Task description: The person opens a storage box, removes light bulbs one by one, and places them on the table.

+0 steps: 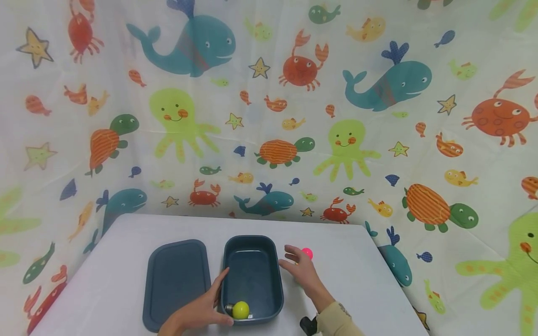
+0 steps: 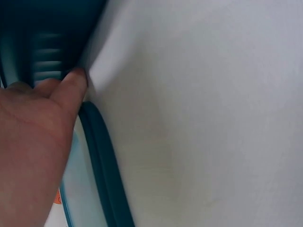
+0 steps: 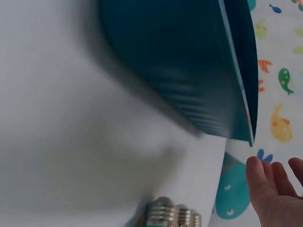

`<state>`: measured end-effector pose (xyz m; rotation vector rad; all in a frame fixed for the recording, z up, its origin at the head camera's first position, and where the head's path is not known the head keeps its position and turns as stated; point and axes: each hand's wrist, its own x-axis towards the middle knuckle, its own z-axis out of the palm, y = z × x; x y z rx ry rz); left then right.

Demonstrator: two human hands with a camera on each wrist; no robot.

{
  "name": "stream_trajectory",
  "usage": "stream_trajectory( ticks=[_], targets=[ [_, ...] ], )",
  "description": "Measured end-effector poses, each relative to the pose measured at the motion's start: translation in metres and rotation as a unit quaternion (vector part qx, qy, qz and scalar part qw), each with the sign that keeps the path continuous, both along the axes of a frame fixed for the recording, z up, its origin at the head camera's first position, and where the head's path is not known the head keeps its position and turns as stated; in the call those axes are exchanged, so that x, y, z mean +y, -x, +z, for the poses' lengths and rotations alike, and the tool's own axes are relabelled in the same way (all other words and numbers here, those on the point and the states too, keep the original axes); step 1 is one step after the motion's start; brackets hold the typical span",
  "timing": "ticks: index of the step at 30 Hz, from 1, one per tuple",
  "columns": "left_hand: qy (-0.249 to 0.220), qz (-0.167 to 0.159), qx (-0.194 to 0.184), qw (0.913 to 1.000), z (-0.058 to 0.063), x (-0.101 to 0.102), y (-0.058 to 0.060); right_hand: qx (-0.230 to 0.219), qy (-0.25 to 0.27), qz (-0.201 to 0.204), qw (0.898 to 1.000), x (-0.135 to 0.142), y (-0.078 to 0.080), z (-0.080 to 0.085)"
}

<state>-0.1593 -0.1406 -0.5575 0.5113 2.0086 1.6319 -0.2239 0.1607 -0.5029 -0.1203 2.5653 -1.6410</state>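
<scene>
A dark blue rectangular container (image 1: 252, 280) stands uncovered on the table. In its near left corner lies a yellow light bulb (image 1: 241, 310) with a ridged metal screw base. My left hand (image 1: 201, 308) rests against the container's left side, fingers along the wall and thumb by the front corner. Just off the right rim is my right hand (image 1: 303, 273), its fingers spread and holding nothing. A pink ball-shaped thing (image 1: 307, 253) shows partly behind that hand. In the right wrist view, several metal screw bases (image 3: 161, 212) lie on the table below the container; their tops are out of view.
A flat dark blue lid (image 1: 176, 282) lies on the white table (image 1: 353, 270), left of the container. Behind the table hangs a curtain (image 1: 260, 168) printed with sea animals. A black object (image 1: 308, 325) sits beside the right wrist.
</scene>
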Motion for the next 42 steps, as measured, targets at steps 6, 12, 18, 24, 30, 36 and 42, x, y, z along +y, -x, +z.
stream_trajectory(
  ticks=[6, 12, 18, 24, 30, 36, 42],
  targets=[
    [0.003, 0.001, -0.001, 1.0000, 0.001, 0.000, 0.000, -0.008, -0.001, 0.013, 1.000, -0.011, 0.000, 0.002],
    [-0.002, -0.001, 0.001, 1.0000, -0.001, 0.000, 0.000, -0.001, -0.033, 0.015, 0.999, -0.019, 0.000, 0.003],
    [0.000, 0.001, 0.000, 1.0000, 0.001, 0.000, 0.000, 0.004, -0.042, 0.007, 0.999, -0.024, 0.000, 0.004],
    [0.003, 0.001, -0.002, 1.0000, -0.001, 0.000, 0.001, 0.005, -0.033, 0.034, 0.999, -0.029, -0.004, 0.007],
    [0.003, 0.003, -0.001, 1.0000, -0.005, 0.000, 0.001, -0.019, -0.027, 0.065, 0.997, -0.035, -0.007, 0.005],
    [-0.003, -0.002, -0.001, 1.0000, -0.006, -0.002, 0.001, -0.039, -0.030, 0.080, 0.996, -0.040, -0.010, 0.005],
    [-0.002, -0.001, 0.001, 1.0000, -0.003, -0.001, 0.000, -0.051, -0.037, 0.084, 0.994, -0.046, -0.012, 0.004]
  ],
)
